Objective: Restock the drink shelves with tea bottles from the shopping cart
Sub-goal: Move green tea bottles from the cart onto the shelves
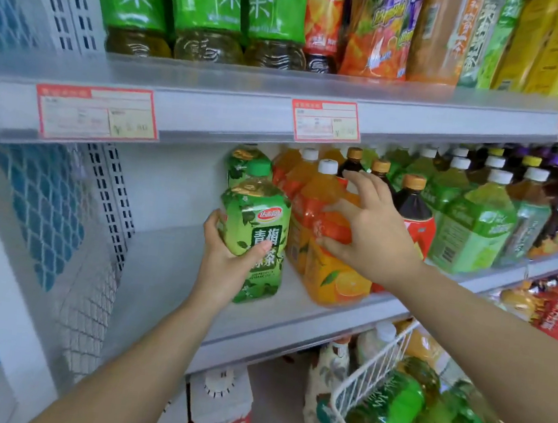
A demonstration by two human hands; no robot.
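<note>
Barely legible tags (97, 113) above tea bottle (260, 216).

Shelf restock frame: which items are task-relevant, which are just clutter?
Job: left hand gripping green tea bottle; middle shelf; white wire cart holding spare tea bottles; right hand.
Not job: orange juice bottle under right hand; price tags; top-shelf bottles; cartons below.

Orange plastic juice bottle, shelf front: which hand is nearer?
Right. The right hand touches the orange plastic juice bottle; the left hand grips the green-labelled tea bottle to its left.
</note>
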